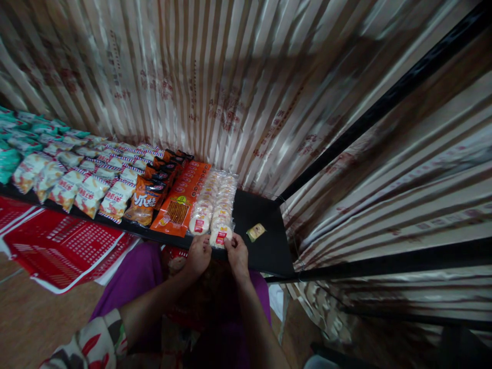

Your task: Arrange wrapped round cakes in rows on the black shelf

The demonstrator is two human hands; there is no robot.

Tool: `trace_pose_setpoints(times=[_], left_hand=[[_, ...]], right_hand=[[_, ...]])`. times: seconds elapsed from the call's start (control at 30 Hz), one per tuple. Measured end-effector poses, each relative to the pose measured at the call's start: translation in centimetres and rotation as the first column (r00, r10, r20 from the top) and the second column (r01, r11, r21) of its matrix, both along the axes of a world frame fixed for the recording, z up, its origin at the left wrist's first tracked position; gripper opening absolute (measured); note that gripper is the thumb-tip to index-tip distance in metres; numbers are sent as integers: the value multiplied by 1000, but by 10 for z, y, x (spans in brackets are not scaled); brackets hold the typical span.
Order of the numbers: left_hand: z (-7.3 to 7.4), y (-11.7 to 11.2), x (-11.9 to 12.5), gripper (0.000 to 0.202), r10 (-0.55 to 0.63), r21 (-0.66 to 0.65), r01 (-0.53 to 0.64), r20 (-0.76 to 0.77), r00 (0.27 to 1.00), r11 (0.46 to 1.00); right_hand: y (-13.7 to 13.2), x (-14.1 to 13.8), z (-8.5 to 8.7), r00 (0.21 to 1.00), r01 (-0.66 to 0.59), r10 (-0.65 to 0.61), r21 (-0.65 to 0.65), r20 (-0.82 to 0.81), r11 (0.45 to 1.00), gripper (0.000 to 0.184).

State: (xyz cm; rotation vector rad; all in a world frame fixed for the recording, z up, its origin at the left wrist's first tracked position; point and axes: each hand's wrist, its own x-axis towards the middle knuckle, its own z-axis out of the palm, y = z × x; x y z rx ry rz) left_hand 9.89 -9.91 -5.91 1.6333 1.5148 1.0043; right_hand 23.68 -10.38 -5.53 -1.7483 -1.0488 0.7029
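Note:
Two rows of clear-wrapped round white crackers run back across the black shelf (265, 210). At the front of the right-hand row lies a cracker packet (220, 237) with a red label. My right hand (237, 254) is closed on this packet's right edge, thumb and fingers pinched. At its left front edge is my left hand (200, 254), fingers curled closed; the fingertips meet the packet's corner. Just left of it, the front packet of the other row (200, 218) rests on the shelf. A small yellow-green wrapped snack (255, 231) lies apart to the right.
Left of the crackers stand an orange pouch of stick snacks (179, 205), orange bags (144, 200), several white snack bags (90, 195) and green bags (11, 154). A red basket (61, 246) sits below. Striped sheeting (230, 77) hangs behind; a black pole (369, 113) slants up rightward.

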Motion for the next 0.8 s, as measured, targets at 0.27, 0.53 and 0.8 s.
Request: trace_pose_setpoints(times=[0.27,0.53,0.8], left_hand=[[-6,2,2,28,-8,39,8,-3,1000,999],[-16,1,4,29,-3,77,0,31,1000,997],[8,-16,-1,33,-181,150,212,-200,963,966]], right_hand=[[6,0,-6,996,19,-20,14,88,1000,30],[8,-1,-10,993,29,-28,-5,117,1000,33],[6,-2,-12,982,51,-51,8,180,999,33]])
